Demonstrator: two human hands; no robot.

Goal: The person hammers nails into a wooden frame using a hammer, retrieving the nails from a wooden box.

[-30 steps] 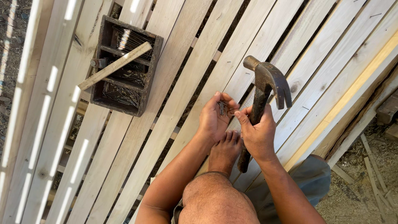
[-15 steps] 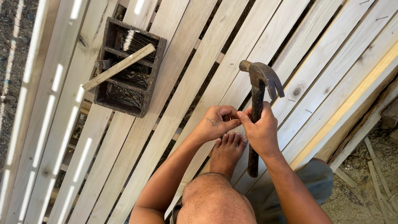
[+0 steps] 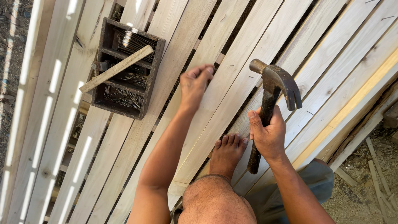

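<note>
While our right hand [image 3: 268, 135] stays clamped on the hammer [image 3: 271, 97], our left hand's [image 3: 195, 85] pinched fingers should steady the nail upright on the plank [image 3: 232, 62]; the nail itself we cannot see.

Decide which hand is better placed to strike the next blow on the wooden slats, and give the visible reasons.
The right hand, probably: it grips the hammer by its handle, head raised above the slats. The left hand is pinched at the slat surface, fingers curled; whether it holds a nail is too small to tell.
</note>
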